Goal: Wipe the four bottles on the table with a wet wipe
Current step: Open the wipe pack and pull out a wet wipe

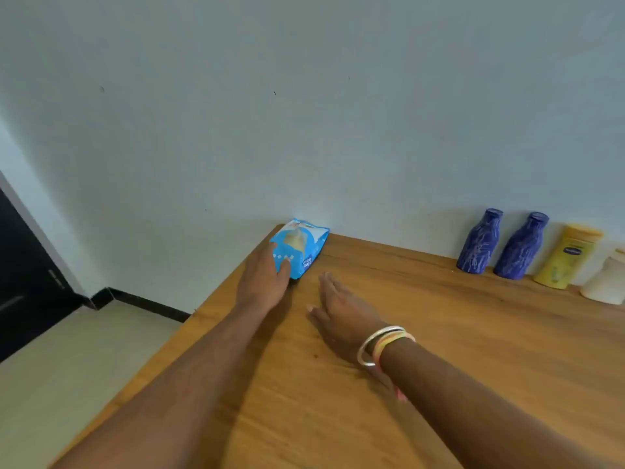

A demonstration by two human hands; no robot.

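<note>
On table [439, 333], left hand [262, 282] touching blue "mee mee" wipes pack [304, 245]

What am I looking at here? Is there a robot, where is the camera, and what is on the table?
There is no robot here. These are a person's bare arms, filmed by a camera worn on the head and looking down. The left hand touches a blue wipes pack at the corner of the wooden table; whether it grips yet is unclear. The right hand, with bangles on its wrist, is open and holds nothing. By the wall stand a blue bottle, a second blue bottle, a yellow bottle and a white bottle.
</note>
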